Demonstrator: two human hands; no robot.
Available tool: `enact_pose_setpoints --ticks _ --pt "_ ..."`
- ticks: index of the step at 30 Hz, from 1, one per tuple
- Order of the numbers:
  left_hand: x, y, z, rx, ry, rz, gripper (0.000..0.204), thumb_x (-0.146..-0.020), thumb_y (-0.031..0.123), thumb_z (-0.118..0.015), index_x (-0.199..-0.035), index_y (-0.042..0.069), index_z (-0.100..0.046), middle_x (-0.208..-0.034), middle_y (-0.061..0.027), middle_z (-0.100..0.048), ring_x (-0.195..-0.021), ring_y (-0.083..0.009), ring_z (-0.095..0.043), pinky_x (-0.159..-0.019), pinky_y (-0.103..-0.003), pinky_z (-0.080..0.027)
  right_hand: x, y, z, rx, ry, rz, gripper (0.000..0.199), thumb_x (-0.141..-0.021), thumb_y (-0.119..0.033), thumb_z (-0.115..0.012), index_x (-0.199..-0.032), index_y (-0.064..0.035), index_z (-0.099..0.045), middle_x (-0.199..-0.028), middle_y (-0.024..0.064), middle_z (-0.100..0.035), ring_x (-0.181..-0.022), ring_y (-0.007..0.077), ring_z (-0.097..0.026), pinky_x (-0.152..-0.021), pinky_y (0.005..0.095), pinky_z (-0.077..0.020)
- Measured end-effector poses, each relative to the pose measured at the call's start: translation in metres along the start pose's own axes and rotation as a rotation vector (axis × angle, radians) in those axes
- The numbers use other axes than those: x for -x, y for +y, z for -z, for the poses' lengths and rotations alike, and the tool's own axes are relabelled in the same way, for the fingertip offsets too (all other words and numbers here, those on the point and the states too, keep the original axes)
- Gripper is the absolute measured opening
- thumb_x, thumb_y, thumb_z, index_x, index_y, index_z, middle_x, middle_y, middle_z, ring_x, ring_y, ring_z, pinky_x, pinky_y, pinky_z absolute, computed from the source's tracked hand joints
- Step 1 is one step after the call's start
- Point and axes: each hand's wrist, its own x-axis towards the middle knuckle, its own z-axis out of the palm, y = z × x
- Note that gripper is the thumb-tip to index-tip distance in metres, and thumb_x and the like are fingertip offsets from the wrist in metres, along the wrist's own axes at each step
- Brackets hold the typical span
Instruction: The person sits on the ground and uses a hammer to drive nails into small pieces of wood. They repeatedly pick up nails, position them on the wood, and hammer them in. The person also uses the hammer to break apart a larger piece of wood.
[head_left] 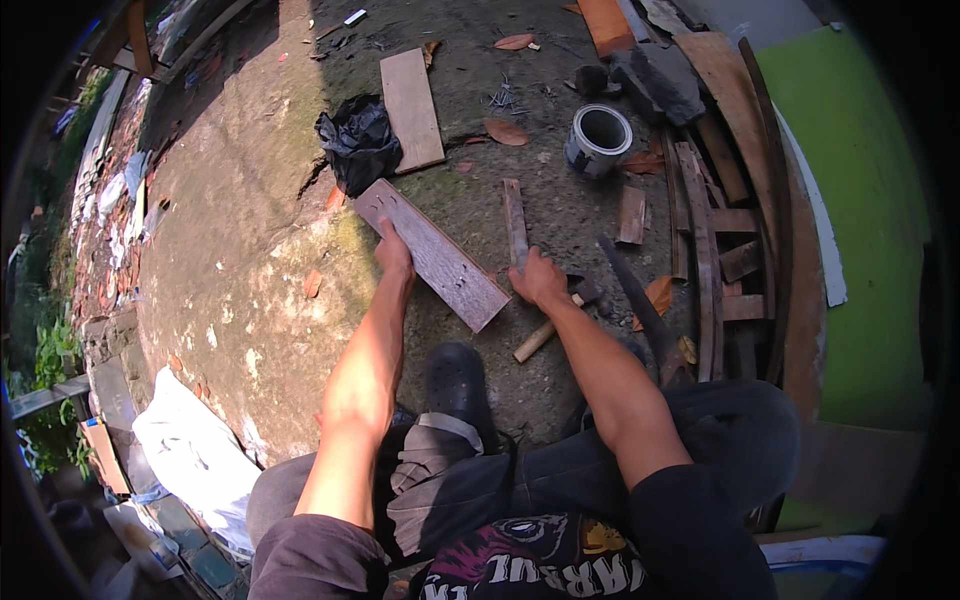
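Note:
My left hand grips the near left edge of a flat wooden board, which slants above the ground. Several nails stick up near both of its ends. My right hand is closed around the lower end of a short, narrow wooden strip, which points away from me. Beside that hand, partly covered by it, lies a hammer with a pale wooden handle and dark head. Further right is a hand saw with a dark blade.
A black plastic bag touches a plain board at the far side. Loose nails lie near an open metal can. A small wood block sits before stacked planks on the right. White cloth lies left.

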Motion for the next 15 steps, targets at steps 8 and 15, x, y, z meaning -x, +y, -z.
enact_pose_setpoints --ticks 8,15 --pt "0.047 -0.024 -0.039 -0.664 -0.317 -0.269 0.071 -0.094 0.062 -0.053 -0.104 -0.007 -0.068 -0.105 -0.0288 -0.069 -0.101 -0.0409 -0.067 -0.09 -0.044 -0.049 0.01 0.035 0.024 -0.312 0.375 0.1 0.055 -0.095 -0.036 -0.06 -0.139 -0.0082 -0.043 -0.121 0.0259 -0.062 -0.11 0.0454 -0.061 -0.092 0.0523 -0.0488" --pt "0.083 -0.045 -0.069 -0.93 -0.324 -0.54 0.045 -0.096 0.043 -0.054 -0.111 0.001 -0.057 -0.112 -0.0222 -0.06 -0.108 -0.0436 -0.058 -0.091 -0.051 -0.045 0.025 0.048 0.03 -0.187 0.455 0.193 0.043 -0.095 -0.023 -0.062 -0.137 -0.0197 -0.053 -0.129 0.0173 -0.052 -0.109 0.0412 -0.062 -0.091 0.0498 -0.0509"
